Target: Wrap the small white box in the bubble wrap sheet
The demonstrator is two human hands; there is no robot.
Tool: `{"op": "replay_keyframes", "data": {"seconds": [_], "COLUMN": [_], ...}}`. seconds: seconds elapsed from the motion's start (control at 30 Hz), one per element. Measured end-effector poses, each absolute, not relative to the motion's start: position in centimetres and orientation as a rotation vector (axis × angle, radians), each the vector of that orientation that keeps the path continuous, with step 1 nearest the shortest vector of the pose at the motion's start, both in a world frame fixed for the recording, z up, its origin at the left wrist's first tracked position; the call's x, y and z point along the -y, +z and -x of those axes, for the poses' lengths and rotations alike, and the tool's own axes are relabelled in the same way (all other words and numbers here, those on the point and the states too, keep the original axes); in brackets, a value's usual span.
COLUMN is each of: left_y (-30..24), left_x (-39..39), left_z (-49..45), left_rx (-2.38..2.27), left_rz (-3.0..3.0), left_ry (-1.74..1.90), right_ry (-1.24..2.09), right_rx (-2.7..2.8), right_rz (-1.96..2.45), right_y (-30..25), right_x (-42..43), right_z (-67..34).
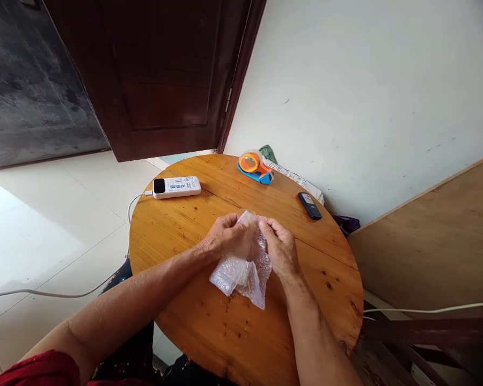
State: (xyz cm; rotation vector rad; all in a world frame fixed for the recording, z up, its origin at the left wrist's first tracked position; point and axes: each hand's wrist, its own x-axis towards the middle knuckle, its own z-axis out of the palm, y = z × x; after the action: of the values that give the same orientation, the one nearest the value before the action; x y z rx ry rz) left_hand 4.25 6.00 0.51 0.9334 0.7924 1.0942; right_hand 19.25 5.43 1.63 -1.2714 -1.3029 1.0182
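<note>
Between my two hands is a crumpled piece of clear bubble wrap [261, 262], held above the middle of the round wooden table [177, 225]. My left hand [227, 233] grips its upper left side, with the fingers closed on the plastic. On the upper right edge, my right hand [279, 244] pinches it between thumb and fingers. The lower part hangs loose in folds toward me. Something pale shows faintly within the folds, but I cannot make out what it is.
A white power bank [181, 186] with a cable [131, 209] lies at the table's left. An orange and blue tape dispenser [255, 166] stands at the back, and a dark remote control [309, 206] lies at the right. Behind are a brown door [165, 80] and a white wall [366, 80].
</note>
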Motion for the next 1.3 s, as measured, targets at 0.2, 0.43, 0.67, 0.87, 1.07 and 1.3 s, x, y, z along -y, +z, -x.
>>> {"op": "replay_keyframes", "data": {"seconds": [0.2, 0.43, 0.67, 0.87, 1.07, 1.3], "left_y": [0.6, 1.6, 1.6, 1.8, 2.4, 1.1], "left_x": [-7.9, -7.6, -6.9, -9.1, -8.6, -7.6], "left_z": [-2.8, -0.9, -1.3, 0.6, 1.3, -0.9], "left_rx": [-0.995, -1.425, -1.513, -1.176, -1.212, -1.507], "left_rz": [-0.765, -1.407, -1.849, -0.897, -1.189, -1.748], "left_ry": [1.196, 1.285, 1.064, 1.294, 1.269, 1.054], "right_ry": [1.022, 1.012, 1.021, 0.981, 0.980, 0.975], "right_rx": [1.041, 1.008, 1.096, 0.985, 0.960, 1.026], "right_rz": [1.168, 1.219, 1.170, 1.172, 1.204, 1.195], "right_y": [1.5, 0.3, 0.8, 0.1, -0.5, -0.3], "right_x": [-6.6, -7.3, -6.9, -7.6, -8.0, -7.9], "right_z": [-20.9, -21.3, -21.0, -22.1, -22.4, -22.2]}}
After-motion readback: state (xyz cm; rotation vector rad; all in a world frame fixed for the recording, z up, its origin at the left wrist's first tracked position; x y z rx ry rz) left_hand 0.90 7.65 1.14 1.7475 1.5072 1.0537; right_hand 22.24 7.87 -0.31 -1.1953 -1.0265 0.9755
